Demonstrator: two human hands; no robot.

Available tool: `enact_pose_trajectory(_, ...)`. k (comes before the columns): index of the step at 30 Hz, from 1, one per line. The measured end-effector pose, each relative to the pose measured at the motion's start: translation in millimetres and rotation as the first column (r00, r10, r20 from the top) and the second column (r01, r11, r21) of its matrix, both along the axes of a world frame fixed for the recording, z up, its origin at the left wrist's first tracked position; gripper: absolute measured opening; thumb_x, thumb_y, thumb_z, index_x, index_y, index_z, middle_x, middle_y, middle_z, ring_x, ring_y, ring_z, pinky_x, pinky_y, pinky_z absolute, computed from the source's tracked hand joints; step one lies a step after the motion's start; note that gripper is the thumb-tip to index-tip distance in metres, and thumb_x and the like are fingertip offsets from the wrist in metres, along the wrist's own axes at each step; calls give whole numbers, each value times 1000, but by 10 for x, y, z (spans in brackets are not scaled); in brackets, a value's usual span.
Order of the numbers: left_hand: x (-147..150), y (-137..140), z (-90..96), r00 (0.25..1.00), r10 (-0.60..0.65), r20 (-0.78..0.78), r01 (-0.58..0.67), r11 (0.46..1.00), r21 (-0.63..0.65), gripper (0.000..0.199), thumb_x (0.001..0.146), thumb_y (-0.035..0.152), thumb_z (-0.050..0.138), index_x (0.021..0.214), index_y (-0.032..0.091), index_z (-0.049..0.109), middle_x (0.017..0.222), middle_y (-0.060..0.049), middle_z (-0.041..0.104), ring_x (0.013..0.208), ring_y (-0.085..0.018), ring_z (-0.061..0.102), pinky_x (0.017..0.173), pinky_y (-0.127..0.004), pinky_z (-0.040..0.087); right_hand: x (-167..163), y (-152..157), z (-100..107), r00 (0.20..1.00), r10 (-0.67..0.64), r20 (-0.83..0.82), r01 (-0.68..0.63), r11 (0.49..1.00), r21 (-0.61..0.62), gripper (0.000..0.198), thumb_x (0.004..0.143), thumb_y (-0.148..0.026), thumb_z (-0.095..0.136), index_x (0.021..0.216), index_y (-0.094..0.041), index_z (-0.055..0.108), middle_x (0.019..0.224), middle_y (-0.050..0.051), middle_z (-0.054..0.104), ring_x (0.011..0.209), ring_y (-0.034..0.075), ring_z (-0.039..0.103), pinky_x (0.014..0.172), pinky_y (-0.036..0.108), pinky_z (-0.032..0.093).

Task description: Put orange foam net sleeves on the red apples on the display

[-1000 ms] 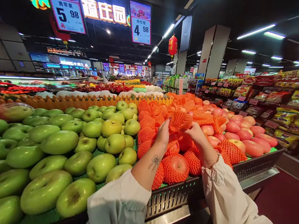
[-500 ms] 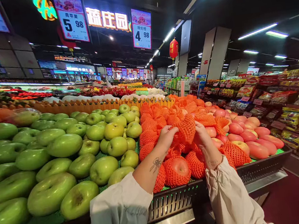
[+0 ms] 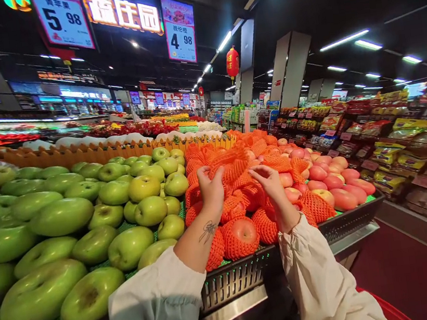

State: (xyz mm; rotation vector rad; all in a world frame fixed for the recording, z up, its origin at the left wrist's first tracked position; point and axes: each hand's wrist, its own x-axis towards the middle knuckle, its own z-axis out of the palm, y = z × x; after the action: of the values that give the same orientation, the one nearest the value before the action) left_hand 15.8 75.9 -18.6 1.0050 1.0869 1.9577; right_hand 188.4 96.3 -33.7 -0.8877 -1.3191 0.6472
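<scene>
My left hand (image 3: 212, 189) grips an orange foam net sleeve (image 3: 232, 164) above the heap of netted fruit, its thumb raised on the near side. To the right, my right hand (image 3: 270, 181) pinches at the sleeve's near right edge; the exact contact at the fingertips is hard to see. The sleeve is stretched sideways between the hands, and no fruit can be made out inside it. Just below lies a reddish apple (image 3: 242, 232) in an orange net, among several other netted ones.
Green apples (image 3: 126, 247) fill the left of the display. Bare pink apples (image 3: 346, 197) lie at the right. A black slotted tray edge (image 3: 238, 285) runs along the front. Snack shelves (image 3: 389, 152) stand beyond the aisle, and a wooden picket fence (image 3: 118, 150) borders the back.
The sleeve has gone from hanging upright to lying stretched sideways. My hands have moved apart, with the left thumb now raised. The view has swung to the right.
</scene>
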Motion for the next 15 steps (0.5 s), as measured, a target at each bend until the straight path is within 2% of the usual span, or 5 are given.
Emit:
enact_pose_trajectory(2, -6, 4, 7, 997, 72, -2, -72, 996, -51, 31, 80, 23, 70, 101, 26, 46, 111, -2, 60, 112, -21, 60, 108, -35, 45, 210, -181, 60, 986, -165, 19, 162, 980, 119, 39, 68, -55, 84, 86, -21, 76, 90, 6, 80, 81, 20, 70, 79, 35, 57)
enact_pose_trajectory(5, -8, -12, 2, 995, 99, -29, -99, 995, -29, 32, 82, 18, 65, 105, 26, 45, 123, -5, 60, 125, -22, 58, 117, -37, 40, 839, -469, 58, 912, -390, 124, 360, 909, 212, 40, 75, -58, 81, 92, -22, 77, 92, 8, 80, 84, 23, 72, 78, 38, 58)
enact_pose_trajectory(9, -5, -28, -23, 994, 96, -49, -92, 993, 78, 41, 79, 15, 64, 115, 26, 48, 135, -7, 59, 135, -23, 55, 124, -39, 36, 1896, -709, -115, 745, -588, 317, 578, 805, 134, 54, 68, -71, 78, 84, -19, 75, 89, 13, 79, 81, 28, 72, 79, 45, 59)
enact_pose_trajectory(12, -3, -26, -27, 997, 61, -49, -56, 994, 91, 43, 78, 14, 65, 117, 27, 50, 137, -7, 60, 136, -24, 54, 126, -41, 36, 2392, -752, -236, 628, -596, 500, 655, 752, 73, 52, 69, -67, 77, 88, -19, 73, 94, 14, 79, 81, 29, 73, 82, 48, 59)
enact_pose_trajectory(15, -5, -24, -8, 999, 29, -44, -27, 998, 53, 39, 79, 13, 64, 116, 24, 54, 138, -7, 60, 137, -23, 54, 127, -40, 34, 2503, -710, -256, 581, -488, 652, 627, 779, 24, 38, 77, -54, 75, 94, -20, 71, 101, 14, 78, 88, 28, 73, 84, 45, 59)
